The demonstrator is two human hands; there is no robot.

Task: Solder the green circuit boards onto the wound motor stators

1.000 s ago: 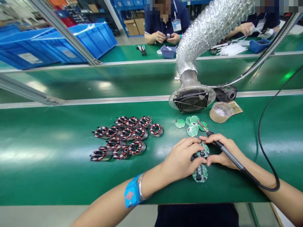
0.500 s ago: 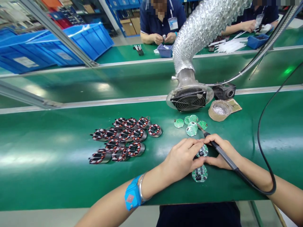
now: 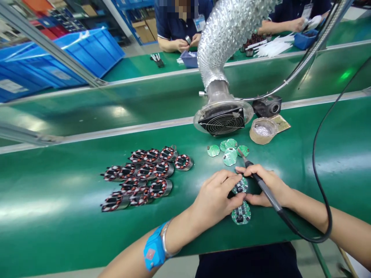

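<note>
Step in hand appears to be fingertip positioning of a round green circuit board (image 3: 240, 187), just beyond a similar component-studded disc (image 3: 241, 214) on the smooth green tabletop (image 3: 290, 162). Left hand (image 3: 216, 195) grasps this board; right hand (image 3: 265, 185) clasps a slim black-and-grey soldering iron (image 3: 268, 194), fingertips alongside. Next move likely calls for steady iron control.

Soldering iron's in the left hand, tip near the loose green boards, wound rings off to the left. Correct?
Wrong hand: the soldering iron is in the right hand, as the head view shows. The rest is right: its tip is near the loose green boards, and the wound rings sit off to the left.
</note>
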